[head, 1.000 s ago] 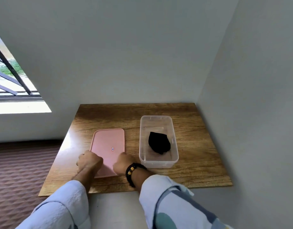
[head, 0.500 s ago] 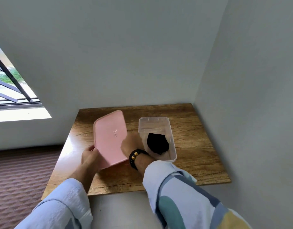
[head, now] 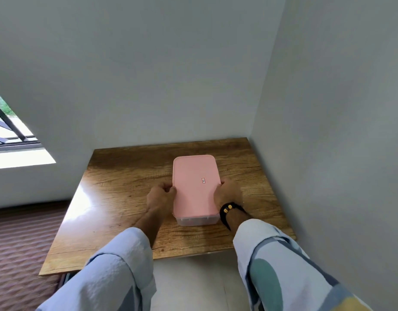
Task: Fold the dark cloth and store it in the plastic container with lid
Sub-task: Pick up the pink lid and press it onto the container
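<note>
A pink lid [head: 194, 185] lies flat on top of the clear plastic container [head: 196, 221], which stands on the wooden table [head: 117, 198]. Only the container's near wall shows below the lid. The dark cloth is hidden under the lid. My left hand [head: 161, 196] grips the lid's left long edge with curled fingers. My right hand [head: 228, 191], with a black beaded bracelet at the wrist, grips the lid's right long edge.
The table stands in a corner, with a grey wall behind it and another close along its right side. A window [head: 7, 131] is at the far left. Patterned carpet [head: 16, 243] lies left of the table, pale floor tiles below its near edge.
Both hands lifted the pink lid off the table, carried it to the right and set it down on the container. The dark cloth is now covered.
</note>
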The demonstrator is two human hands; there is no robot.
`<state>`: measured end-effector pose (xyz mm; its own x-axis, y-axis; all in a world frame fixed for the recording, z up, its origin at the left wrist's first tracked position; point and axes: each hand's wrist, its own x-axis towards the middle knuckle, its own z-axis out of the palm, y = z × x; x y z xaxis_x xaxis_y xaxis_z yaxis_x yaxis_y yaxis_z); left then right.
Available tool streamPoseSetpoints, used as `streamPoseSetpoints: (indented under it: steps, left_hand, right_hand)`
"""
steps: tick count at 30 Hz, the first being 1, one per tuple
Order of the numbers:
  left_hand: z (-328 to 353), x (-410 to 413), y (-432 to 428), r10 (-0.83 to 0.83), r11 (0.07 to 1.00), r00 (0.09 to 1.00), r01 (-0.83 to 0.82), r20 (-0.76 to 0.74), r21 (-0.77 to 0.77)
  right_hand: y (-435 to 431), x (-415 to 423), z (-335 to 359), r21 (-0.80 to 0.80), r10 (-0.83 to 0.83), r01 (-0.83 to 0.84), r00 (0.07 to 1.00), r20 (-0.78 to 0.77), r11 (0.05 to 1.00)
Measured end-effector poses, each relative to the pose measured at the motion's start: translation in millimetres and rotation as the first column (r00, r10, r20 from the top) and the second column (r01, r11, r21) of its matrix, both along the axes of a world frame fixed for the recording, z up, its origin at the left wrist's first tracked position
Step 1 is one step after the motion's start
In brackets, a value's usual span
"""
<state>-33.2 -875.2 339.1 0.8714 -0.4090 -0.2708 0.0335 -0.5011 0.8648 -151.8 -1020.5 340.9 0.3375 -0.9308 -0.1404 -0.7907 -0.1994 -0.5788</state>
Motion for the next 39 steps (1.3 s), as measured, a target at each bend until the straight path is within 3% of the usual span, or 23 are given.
streamPoseSetpoints:
  steps: [7, 10, 16, 22, 31, 39]
  left_hand:
    - [-0.1, -0.9, -7.8, -0.052, 0.993, 0.997, 0.045, 0.062, 0.111]
    - [-1.7, -2.5, -15.9, -0.107, 0.982, 0.986, 0.085, 0.125, 0.169]
    - [-10.3, -8.3, -17.7, -0.196, 0.957, 0.944, 0.125, 0.266, 0.261]
    - [-8.2, 11.4, -24.2, -0.163, 0.972, 0.919, 0.088, 0.358, 0.217]
    - [-14.5, 36.9, -41.4, -0.301, 0.929, 0.861, 0.167, 0.411, 0.331]
    - [-13.2, 40.4, -44.8, -0.367, 0.886, 0.843, 0.188, 0.393, 0.423]
  right_hand:
    - [-7.4, 2.8, -9.8, 0.037, 0.065, -0.066, 0.998, 0.010, 0.997]
    - [-5.3, 4.2, -15.9, 0.055, 0.111, -0.109, 0.993, -0.039, 0.993]
    - [-9.7, -3.6, -28.4, 0.032, 0.198, -0.199, 0.980, 0.009, 0.980]
    - [-39.9, 20.9, -18.3, 0.177, 0.200, -0.203, 0.979, 0.032, 0.963]
    - [-68.2, 56.7, -25.4, 0.059, 0.193, -0.203, 0.971, 0.139, 0.978]
    - [-83.8, 73.2, -13.4, 0.317, 0.183, -0.210, 0.977, 0.113, 0.925]
